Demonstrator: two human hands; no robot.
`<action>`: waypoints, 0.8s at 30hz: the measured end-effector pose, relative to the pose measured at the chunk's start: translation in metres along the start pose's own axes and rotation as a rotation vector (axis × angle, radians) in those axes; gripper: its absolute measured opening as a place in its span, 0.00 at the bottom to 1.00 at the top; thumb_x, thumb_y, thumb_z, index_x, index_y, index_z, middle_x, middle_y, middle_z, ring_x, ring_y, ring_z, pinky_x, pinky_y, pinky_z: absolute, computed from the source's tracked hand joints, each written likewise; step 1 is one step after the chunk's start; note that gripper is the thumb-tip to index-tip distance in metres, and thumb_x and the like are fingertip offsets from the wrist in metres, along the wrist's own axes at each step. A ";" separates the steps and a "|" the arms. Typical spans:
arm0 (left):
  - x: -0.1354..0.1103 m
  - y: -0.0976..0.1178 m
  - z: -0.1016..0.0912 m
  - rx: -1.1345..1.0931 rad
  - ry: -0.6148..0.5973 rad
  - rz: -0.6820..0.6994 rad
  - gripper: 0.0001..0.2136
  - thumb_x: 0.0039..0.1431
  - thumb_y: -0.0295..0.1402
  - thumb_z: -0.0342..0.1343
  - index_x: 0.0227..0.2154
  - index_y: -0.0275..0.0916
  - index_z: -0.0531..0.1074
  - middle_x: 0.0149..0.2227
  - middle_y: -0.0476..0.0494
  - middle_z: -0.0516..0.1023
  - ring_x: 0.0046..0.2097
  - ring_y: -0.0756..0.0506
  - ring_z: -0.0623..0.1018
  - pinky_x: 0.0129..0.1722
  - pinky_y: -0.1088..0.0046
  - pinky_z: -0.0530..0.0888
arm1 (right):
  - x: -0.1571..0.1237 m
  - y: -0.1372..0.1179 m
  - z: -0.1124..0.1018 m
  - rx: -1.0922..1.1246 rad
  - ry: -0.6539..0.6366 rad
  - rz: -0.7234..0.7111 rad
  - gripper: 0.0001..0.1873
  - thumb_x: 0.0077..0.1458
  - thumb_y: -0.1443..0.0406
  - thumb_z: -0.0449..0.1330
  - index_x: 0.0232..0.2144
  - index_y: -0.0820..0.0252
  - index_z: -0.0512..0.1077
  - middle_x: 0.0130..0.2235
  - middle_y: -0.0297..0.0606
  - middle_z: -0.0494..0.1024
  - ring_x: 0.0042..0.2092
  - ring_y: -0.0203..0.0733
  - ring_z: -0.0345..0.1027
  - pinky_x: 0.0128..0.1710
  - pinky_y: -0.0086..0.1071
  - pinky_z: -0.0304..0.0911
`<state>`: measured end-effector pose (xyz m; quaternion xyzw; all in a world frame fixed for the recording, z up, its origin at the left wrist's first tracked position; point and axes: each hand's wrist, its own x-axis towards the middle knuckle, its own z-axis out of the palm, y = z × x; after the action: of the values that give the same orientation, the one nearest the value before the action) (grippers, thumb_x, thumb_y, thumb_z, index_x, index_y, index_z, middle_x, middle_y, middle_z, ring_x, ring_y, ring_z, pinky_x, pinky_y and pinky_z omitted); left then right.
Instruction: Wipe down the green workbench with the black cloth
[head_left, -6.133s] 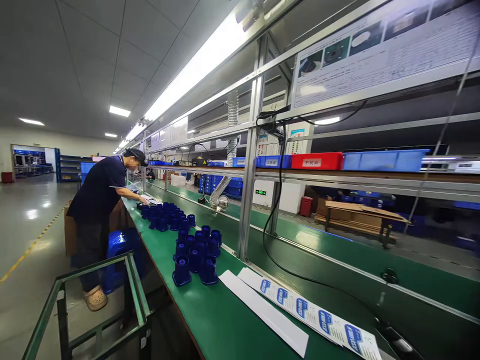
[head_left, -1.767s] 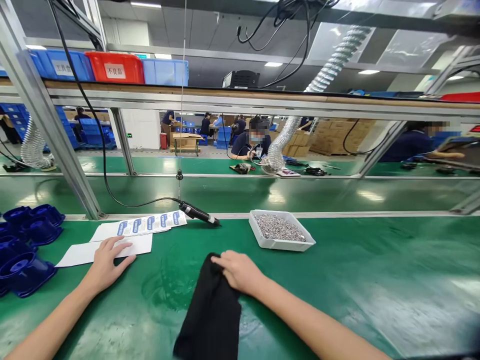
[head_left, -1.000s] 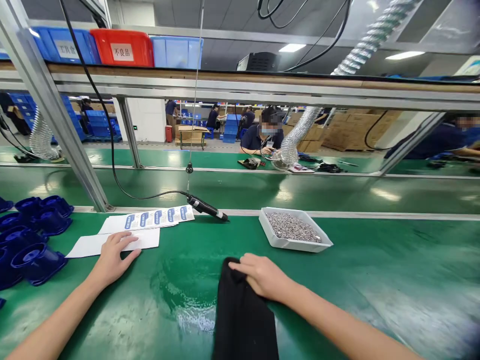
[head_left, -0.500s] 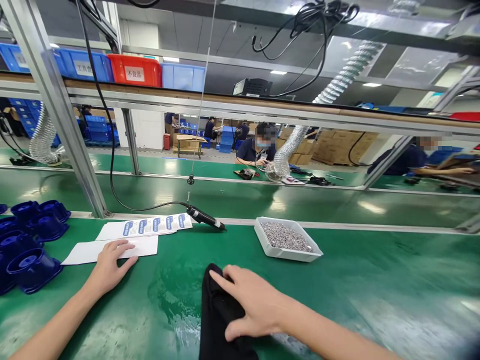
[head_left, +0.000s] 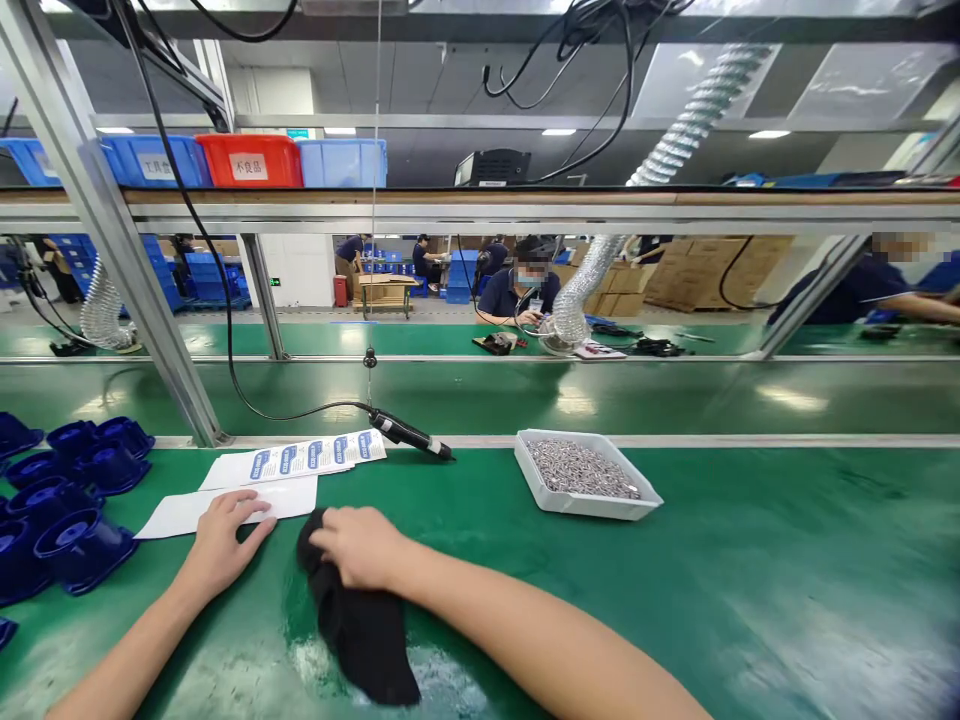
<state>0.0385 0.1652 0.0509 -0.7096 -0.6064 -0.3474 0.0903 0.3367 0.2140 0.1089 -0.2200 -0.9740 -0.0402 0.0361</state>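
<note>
Black cloth [head_left: 358,620] lies on green mat [head_left: 675,600] right in front of the person; right hand [head_left: 360,545] on its top end, fingers curled, gripping it. Wet smear [head_left: 442,685] by the cloth: wiping looks partly done, mat further right likely left. Left hand [head_left: 221,545] flat, fingers spread, on white sheet [head_left: 292,495]. Nearby: label strip [head_left: 307,458], screwdriver [head_left: 409,437], screw tray [head_left: 585,475], blue housings [head_left: 67,500]. Factory line, co-workers behind.

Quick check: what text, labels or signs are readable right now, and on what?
"不良品": label on the red bin.
Label on the blue bin: too blurred to read.
Sticker strip: blue logos, print too small.
Green wall sign: too small.
No text on the cloth under the right hand.
</note>
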 end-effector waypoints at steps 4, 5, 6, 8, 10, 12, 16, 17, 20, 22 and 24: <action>-0.001 0.002 -0.002 0.031 -0.023 0.005 0.21 0.68 0.55 0.52 0.42 0.45 0.82 0.51 0.39 0.78 0.55 0.34 0.74 0.56 0.46 0.72 | -0.053 0.090 -0.012 -0.026 -0.030 0.398 0.08 0.67 0.68 0.55 0.43 0.65 0.74 0.48 0.46 0.74 0.43 0.44 0.71 0.34 0.35 0.57; -0.002 0.003 -0.002 0.037 -0.025 0.007 0.21 0.68 0.55 0.52 0.42 0.45 0.82 0.51 0.39 0.77 0.55 0.34 0.74 0.56 0.47 0.71 | -0.077 0.108 -0.014 -0.034 -0.052 0.458 0.09 0.68 0.70 0.54 0.42 0.66 0.75 0.48 0.47 0.74 0.45 0.45 0.71 0.36 0.35 0.58; -0.003 0.004 -0.002 0.044 -0.025 0.011 0.21 0.68 0.54 0.52 0.42 0.45 0.82 0.52 0.38 0.77 0.56 0.34 0.74 0.57 0.47 0.71 | -0.103 0.122 -0.016 -0.052 -0.059 0.526 0.11 0.69 0.70 0.51 0.45 0.68 0.74 0.48 0.49 0.74 0.45 0.46 0.71 0.38 0.35 0.59; -0.002 0.009 -0.001 0.064 -0.023 0.021 0.21 0.69 0.54 0.51 0.44 0.44 0.81 0.55 0.37 0.75 0.58 0.34 0.72 0.58 0.48 0.70 | -0.151 0.134 -0.018 -0.074 -0.085 0.620 0.15 0.72 0.69 0.48 0.48 0.69 0.74 0.50 0.51 0.73 0.45 0.48 0.72 0.40 0.37 0.60; 0.005 0.016 0.003 0.093 -0.026 0.040 0.22 0.71 0.53 0.49 0.48 0.44 0.80 0.60 0.36 0.72 0.62 0.34 0.70 0.60 0.48 0.69 | -0.182 0.132 -0.018 -0.080 -0.105 0.643 0.15 0.72 0.68 0.49 0.48 0.68 0.74 0.49 0.50 0.73 0.44 0.48 0.73 0.41 0.37 0.62; 0.019 0.022 0.010 0.130 -0.044 0.073 0.23 0.72 0.51 0.47 0.53 0.43 0.79 0.65 0.35 0.67 0.66 0.33 0.66 0.63 0.47 0.66 | -0.186 0.124 -0.016 -0.076 -0.108 0.631 0.14 0.72 0.66 0.50 0.47 0.66 0.74 0.48 0.47 0.73 0.44 0.48 0.74 0.42 0.37 0.63; 0.059 0.025 0.031 0.205 -0.140 0.136 0.26 0.72 0.51 0.46 0.65 0.47 0.71 0.73 0.37 0.55 0.72 0.31 0.57 0.69 0.44 0.55 | -0.124 0.108 -0.015 -0.070 -0.062 0.603 0.16 0.72 0.65 0.49 0.46 0.69 0.75 0.50 0.52 0.74 0.45 0.49 0.74 0.41 0.38 0.65; 0.068 0.023 0.037 0.223 -0.167 0.130 0.27 0.72 0.52 0.46 0.68 0.49 0.68 0.74 0.37 0.53 0.73 0.30 0.55 0.69 0.42 0.54 | -0.100 0.100 -0.015 -0.065 -0.051 0.566 0.16 0.72 0.66 0.49 0.46 0.69 0.75 0.49 0.53 0.74 0.46 0.50 0.74 0.40 0.38 0.65; 0.081 0.016 0.049 0.265 -0.228 0.069 0.29 0.72 0.52 0.44 0.71 0.49 0.62 0.73 0.33 0.56 0.72 0.25 0.58 0.65 0.35 0.58 | -0.033 0.053 -0.019 -0.017 -0.047 0.305 0.10 0.66 0.66 0.57 0.38 0.65 0.78 0.43 0.48 0.76 0.54 0.53 0.71 0.38 0.35 0.65; 0.080 0.012 0.050 0.279 -0.236 0.051 0.30 0.73 0.51 0.40 0.71 0.45 0.63 0.71 0.31 0.60 0.71 0.25 0.62 0.64 0.36 0.60 | -0.005 0.008 -0.019 0.018 -0.026 0.177 0.14 0.67 0.60 0.56 0.43 0.63 0.77 0.45 0.45 0.76 0.48 0.49 0.73 0.36 0.36 0.66; 0.075 0.010 0.045 0.280 -0.210 0.070 0.30 0.75 0.49 0.35 0.70 0.41 0.64 0.71 0.31 0.60 0.72 0.29 0.60 0.67 0.39 0.57 | -0.001 -0.036 -0.015 0.039 -0.018 0.082 0.18 0.68 0.56 0.55 0.48 0.63 0.75 0.48 0.42 0.75 0.44 0.46 0.73 0.34 0.37 0.67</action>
<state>0.0671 0.2473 0.0654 -0.7433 -0.6297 -0.1800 0.1365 0.3228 0.1803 0.1217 -0.2593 -0.9650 -0.0180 0.0334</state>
